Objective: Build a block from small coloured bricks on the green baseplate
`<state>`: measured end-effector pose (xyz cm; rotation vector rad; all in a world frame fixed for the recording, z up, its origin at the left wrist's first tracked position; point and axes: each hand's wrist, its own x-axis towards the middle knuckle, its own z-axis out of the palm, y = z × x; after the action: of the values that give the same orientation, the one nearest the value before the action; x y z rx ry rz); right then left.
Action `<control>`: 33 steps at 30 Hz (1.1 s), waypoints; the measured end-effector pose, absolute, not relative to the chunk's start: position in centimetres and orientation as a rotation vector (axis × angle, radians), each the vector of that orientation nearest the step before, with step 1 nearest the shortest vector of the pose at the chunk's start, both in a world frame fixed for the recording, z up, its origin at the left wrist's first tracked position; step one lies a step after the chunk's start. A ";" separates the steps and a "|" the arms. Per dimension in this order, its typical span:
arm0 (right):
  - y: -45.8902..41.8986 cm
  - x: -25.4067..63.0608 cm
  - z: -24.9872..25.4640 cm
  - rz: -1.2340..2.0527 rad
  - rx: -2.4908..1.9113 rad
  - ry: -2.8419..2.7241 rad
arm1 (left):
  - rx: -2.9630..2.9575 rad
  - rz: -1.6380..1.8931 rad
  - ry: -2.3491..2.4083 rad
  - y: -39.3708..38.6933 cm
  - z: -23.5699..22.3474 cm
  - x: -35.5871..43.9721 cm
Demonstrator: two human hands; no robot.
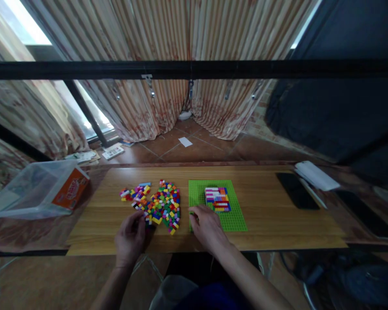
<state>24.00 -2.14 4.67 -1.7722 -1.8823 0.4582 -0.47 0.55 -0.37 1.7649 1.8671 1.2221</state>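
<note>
A heap of small multicoloured toy bricks point(166, 202) lies on the wooden table. My left hand point(129, 237) is at the heap's near left edge, its fingers curled together; what they hold, if anything, is too small to make out. On the green studded baseplate point(236, 217) sits a block built from rows of coloured bricks point(218, 199). My right hand point(207, 226) reaches over the baseplate's left edge, just left of and nearer than the block. Its thumb and fingertips are closed in a pinch, and their contents are hidden.
A clear plastic bin point(39, 185) with an orange label stands left of the table. At the right lie a black flat device point(297, 190) and a white object point(317, 175). A dark horizontal bar point(194, 70) crosses in front of the curtains.
</note>
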 end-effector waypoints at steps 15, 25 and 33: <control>-0.9 34.9 3.7 0.469 -1.633 -1.325 | 1.745 1.167 1.907 0.5 -0.2 -0.5; 3.2 35.6 2.1 0.486 -1.677 -1.419 | 1.784 1.175 1.907 0.4 -0.3 -0.4; 3.6 35.8 1.1 0.661 -1.653 -1.352 | 1.831 1.176 1.876 0.4 -0.1 -0.2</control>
<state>35.81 3.64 1.09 -1.6529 -1.3517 0.6612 -0.24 0.35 -0.08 1.8315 1.8760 1.1760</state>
